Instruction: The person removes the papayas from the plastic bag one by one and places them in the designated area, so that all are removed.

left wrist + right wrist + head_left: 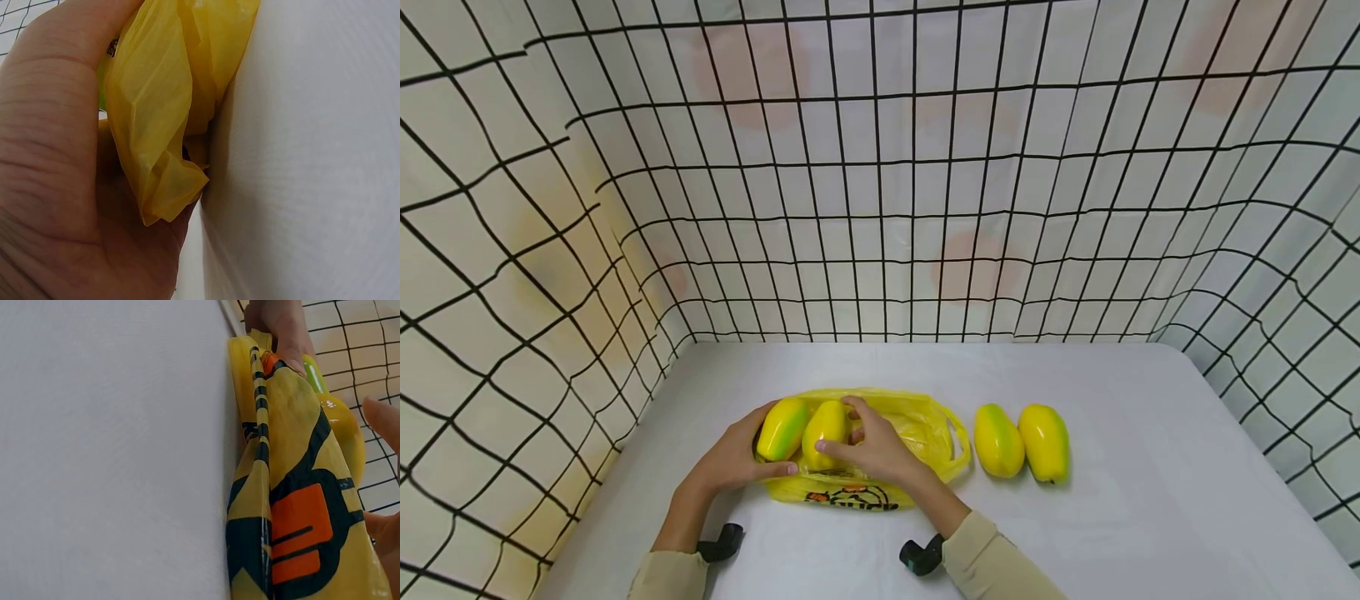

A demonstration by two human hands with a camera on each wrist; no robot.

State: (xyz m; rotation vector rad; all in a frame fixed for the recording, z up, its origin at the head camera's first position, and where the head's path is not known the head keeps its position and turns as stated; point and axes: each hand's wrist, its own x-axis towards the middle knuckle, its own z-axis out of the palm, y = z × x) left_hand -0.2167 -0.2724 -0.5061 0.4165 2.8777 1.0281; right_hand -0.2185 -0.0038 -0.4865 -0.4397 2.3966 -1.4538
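Note:
A yellow plastic bag (pixel 921 421) with dark printing lies on its side on the table. Two shiny yellow-green mangoes sit side by side at its left end, one at the left (pixel 782 429) and one at the right (pixel 824 427). My left hand (pixel 730 457) curves around the bag's left end and the left mango, its thumb along the front edge; yellow film (pixel 153 119) lies within its grip in the left wrist view. Thumb and fingers spread, my right hand (pixel 880 446) is around the right mango, with a gap between fingertips and mango in the right wrist view.
Two more mangoes, one nearer the bag (pixel 998 442) and one farther right (pixel 1045 442), lie together right of the bag. Black wire grid (pixel 913 217) before white sheeting surrounds the white table (pixel 1150 500) at the back and sides. Each wrist carries a black device (pixel 722 543).

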